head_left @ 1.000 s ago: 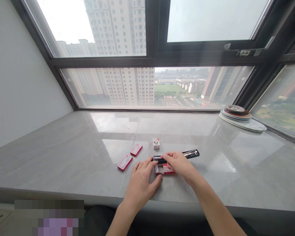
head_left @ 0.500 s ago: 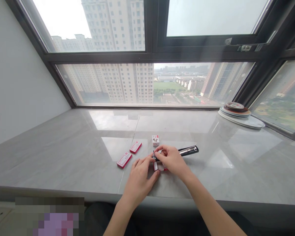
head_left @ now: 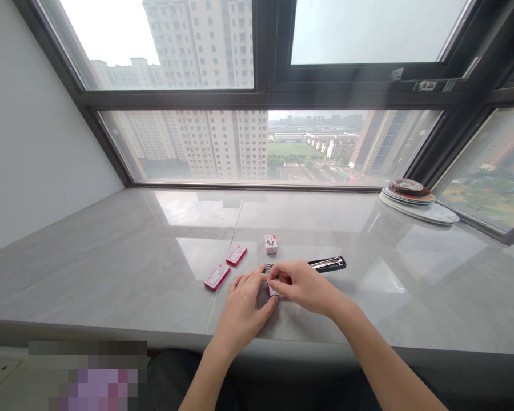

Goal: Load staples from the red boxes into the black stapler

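Observation:
A black stapler (head_left: pixel 328 264) lies opened out on the grey counter, its metal staple channel showing; my right hand hides its middle part. Just in front of it is a small red-and-white box (head_left: pixel 272 290), partly covered by both hands. My left hand (head_left: pixel 246 302) rests on the counter and holds this box between thumb and fingers. My right hand (head_left: pixel 302 282) is over the box, thumb and forefinger pinched together at it. Whatever is in that pinch is too small to make out.
Two flat red-and-white boxes (head_left: pixel 217 277) (head_left: pixel 237 255) lie to the left of my hands. A small white carton (head_left: pixel 271 244) stands behind the stapler. Stacked plates (head_left: pixel 420 208) sit at the back right by the window. The counter's front edge (head_left: pixel 291 341) runs near my wrists.
My right hand has shifted slightly towards me, from the stapler's near end down to the small box. My left hand has stayed almost in place.

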`<state>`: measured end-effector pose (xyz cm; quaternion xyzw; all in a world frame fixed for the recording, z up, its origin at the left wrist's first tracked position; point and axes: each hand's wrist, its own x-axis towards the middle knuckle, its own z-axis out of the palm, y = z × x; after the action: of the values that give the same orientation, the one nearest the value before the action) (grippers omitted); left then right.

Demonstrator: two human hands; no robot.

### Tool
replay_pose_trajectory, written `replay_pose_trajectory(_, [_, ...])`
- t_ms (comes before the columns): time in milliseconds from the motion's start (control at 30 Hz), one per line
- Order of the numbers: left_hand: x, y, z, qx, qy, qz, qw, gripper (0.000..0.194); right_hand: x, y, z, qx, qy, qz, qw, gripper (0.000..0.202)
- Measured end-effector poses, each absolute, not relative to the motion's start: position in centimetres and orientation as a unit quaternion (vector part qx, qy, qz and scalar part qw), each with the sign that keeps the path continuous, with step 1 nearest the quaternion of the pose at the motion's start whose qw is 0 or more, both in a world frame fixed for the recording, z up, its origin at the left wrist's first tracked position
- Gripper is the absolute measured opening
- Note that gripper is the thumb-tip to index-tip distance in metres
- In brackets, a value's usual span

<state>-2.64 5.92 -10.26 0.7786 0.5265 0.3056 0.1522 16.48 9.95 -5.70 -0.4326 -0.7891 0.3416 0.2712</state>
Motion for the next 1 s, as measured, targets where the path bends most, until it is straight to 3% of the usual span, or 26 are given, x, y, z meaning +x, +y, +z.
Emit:
replay_pose_trajectory(100, [-2.7,5.9,-10.3,0.779,0.528,0.305,0.148,0.023,17.2,9.4,-6.1,-0.429,-0.823,0.308,0.208,0.013])
replay_pose_trajectory(367, [-2.9,5.8,-10.3,0.760,0.529,0.336,0.174,0.034,20.9,7.7,-6.7,-0.515,-0.787,0.267,0.208,0.016])
replay_pose_trajectory(500, [-2.5,5.9,-10.2,0.701,0.583,0.375,0.167,0.016,23.6,6.9,-7.9,-0.621,-0.738,0.197,0.179,0.027])
replay_pose_trajectory(600, [-1.6,6.0,-10.3,0.705,0.607,0.342,0.131,0.029,23.5,6.5,-8.7,-0.624,-0.743,0.177,0.166,0.028])
replay_pose_trajectory(767, [-0.1,6.0,-10.1,0.725,0.603,0.320,0.090,0.029,21.4,6.2,-9.1,-0.599,-0.754,0.193,0.191,0.026])
replay_pose_trajectory(1000, [0.2,5.1,-9.9,0.738,0.585,0.329,0.078,0.027,27.4,7.0,-9.7,-0.690,-0.589,0.343,0.244,0.045])
